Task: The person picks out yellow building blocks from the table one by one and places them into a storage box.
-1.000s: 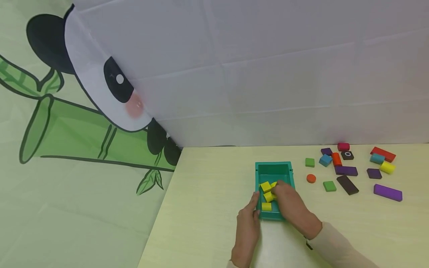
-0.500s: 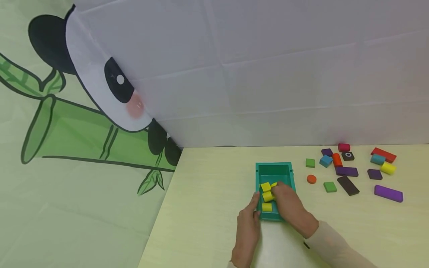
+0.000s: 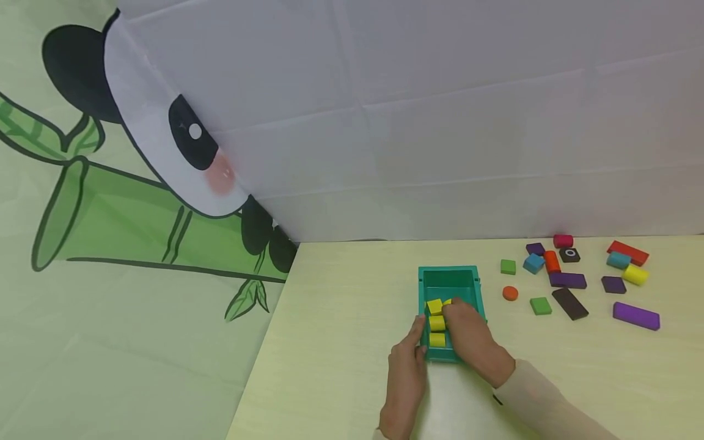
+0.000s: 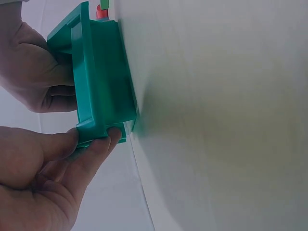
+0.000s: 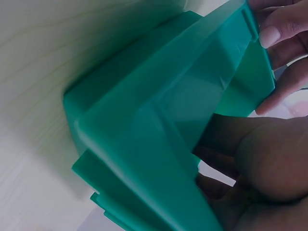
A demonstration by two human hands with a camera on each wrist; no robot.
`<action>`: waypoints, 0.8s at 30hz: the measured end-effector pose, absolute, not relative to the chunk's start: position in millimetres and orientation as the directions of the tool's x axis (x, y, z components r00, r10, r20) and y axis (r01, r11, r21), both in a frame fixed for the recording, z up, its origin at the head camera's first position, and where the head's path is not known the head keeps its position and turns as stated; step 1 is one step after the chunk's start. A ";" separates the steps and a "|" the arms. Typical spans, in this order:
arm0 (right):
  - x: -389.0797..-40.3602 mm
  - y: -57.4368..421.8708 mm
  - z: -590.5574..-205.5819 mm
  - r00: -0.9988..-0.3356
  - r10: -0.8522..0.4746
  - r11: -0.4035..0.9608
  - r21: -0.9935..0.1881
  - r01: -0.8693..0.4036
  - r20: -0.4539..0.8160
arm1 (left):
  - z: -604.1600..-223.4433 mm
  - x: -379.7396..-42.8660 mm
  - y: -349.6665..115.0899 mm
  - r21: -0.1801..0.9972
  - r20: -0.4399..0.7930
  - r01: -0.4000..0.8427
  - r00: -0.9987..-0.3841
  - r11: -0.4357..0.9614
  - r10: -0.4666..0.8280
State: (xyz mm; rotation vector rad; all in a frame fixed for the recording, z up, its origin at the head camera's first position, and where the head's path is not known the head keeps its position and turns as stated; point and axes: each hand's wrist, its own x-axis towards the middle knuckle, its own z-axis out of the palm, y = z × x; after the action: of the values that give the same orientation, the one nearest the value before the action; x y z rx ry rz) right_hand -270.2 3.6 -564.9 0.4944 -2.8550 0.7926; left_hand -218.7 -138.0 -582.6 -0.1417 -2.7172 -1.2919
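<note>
In the head view a green plastic bin (image 3: 450,273) stands on the table, with several yellow blocks inside. Two of them, a middle yellow block (image 3: 437,323) and a near yellow block (image 3: 437,340), line up along the left wall. My left hand (image 3: 406,379) grips the bin's left side, thumb and fingers on either side of the rim in the left wrist view. My right hand (image 3: 472,335) reaches over the right rim into the bin, its fingers bent among the yellow blocks. A far yellow block (image 3: 448,302) shows at its fingertips; I cannot tell whether they hold one.
To the bin's right lie several loose blocks, among them a green square (image 3: 541,306), an orange disc (image 3: 510,293), a dark bar (image 3: 570,304), a purple bar (image 3: 636,316) and a yellow cylinder (image 3: 635,274). Behind the table hangs a pale cloth (image 3: 440,134).
The middle yellow block has turned from tilted to square and shifted slightly left and nearer. My right hand has edged slightly left; my left hand and the bin stay put.
</note>
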 end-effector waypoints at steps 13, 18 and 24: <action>-273.6 2.1 -568.0 -0.945 -0.277 0.813 -0.481 -0.328 0.176 | -581.2 -219.7 -137.2 0.763 0.161 0.149 -0.986 0.630 0.038; -273.7 2.0 -567.7 -0.947 -0.279 0.819 -0.475 -0.322 0.160 | -582.8 -219.8 -137.0 0.759 0.163 0.150 -0.986 0.634 0.038; -273.1 3.2 -567.4 -0.943 -0.283 0.807 -0.486 -0.334 0.178 | -585.5 -219.7 -136.0 0.756 0.159 0.146 -0.987 0.638 0.038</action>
State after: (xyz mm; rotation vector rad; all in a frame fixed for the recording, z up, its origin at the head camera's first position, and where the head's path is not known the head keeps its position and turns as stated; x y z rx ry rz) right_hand -273.1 3.2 -567.4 0.4947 -2.8941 0.8062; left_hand -219.7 -136.0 -585.5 -0.1544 -2.7259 -1.2759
